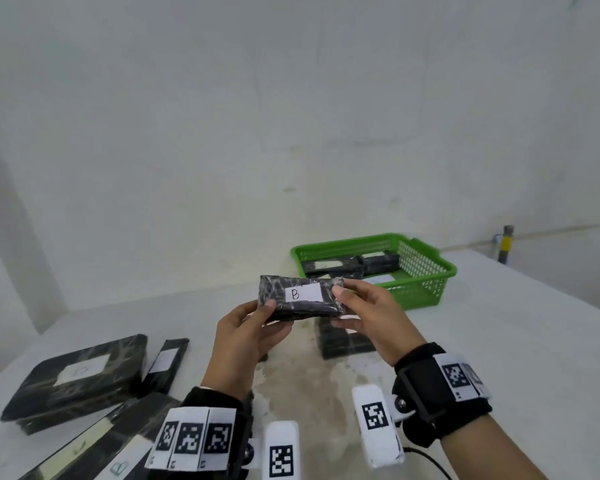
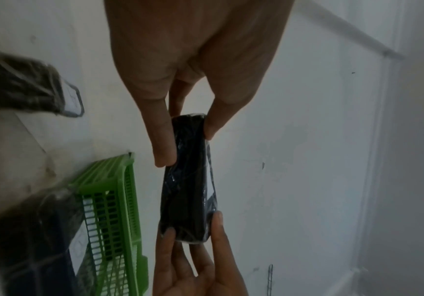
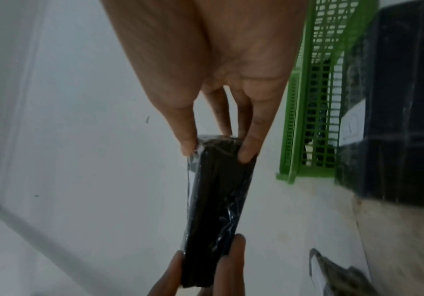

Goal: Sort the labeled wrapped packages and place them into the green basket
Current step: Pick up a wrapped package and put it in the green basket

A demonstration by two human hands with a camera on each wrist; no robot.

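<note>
A black wrapped package (image 1: pixel 300 297) with a white label marked B is held up in the air above the table, label toward me. My left hand (image 1: pixel 253 327) pinches its left end between thumb and fingers. My right hand (image 1: pixel 364 313) pinches its right end. Both wrist views show the package (image 2: pixel 189 178) (image 3: pixel 217 210) edge-on, gripped at both ends. The green basket (image 1: pixel 426 271) stands behind and to the right on the table; several black wrapped packages (image 1: pixel 350 265) lie inside it.
At the left of the table lie a large black labeled package (image 1: pixel 80 375), a slim one (image 1: pixel 165 363) beside it, and long ones (image 1: pixel 84 448) at the front edge. Another dark package (image 1: pixel 343 341) lies under my hands. A white wall stands behind.
</note>
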